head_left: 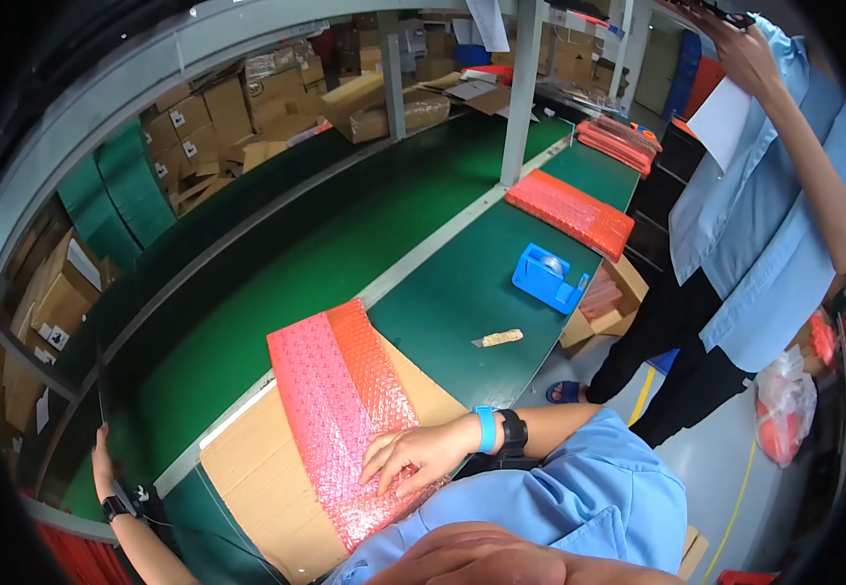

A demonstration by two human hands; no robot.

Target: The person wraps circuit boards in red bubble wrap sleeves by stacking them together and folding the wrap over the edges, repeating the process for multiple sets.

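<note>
Lying with its fingers loosely spread, the right hand (405,458) rests on a long sheet of translucent red bubble wrap (318,385), which shows a pinkish band beside an orange-red one. This dimpled sheet lies over a flat tan cardboard sheet (257,478) on the dark green worktop (442,297), its far end crossing a pale straight rail (423,252). Well apart, the left hand (102,466) is raised at the left beside a thin dark strip; whether it grips that strip I cannot tell. Near the right hand's side of the worktop lies a short tan-wrapped cutter (501,337) with a metallic tip, and farther out a glossy blue plastic tape dispenser (545,280). Beyond are a flat red bubble-wrapped packet (569,214) and a pile of similar red packets (618,146). A grey metal post (521,97) rises from the rail, blocking part of the view past the smooth green belt (277,253). Stacked brown cardboard boxes (233,112) fill the far side; on a brown carton at left, small white labels (54,336) bear dark marks too small to read. To the right stands a co-worker in a light-blue shirt (735,234), beside an open cardboard carton (628,283) holding reddish wrap.
</note>
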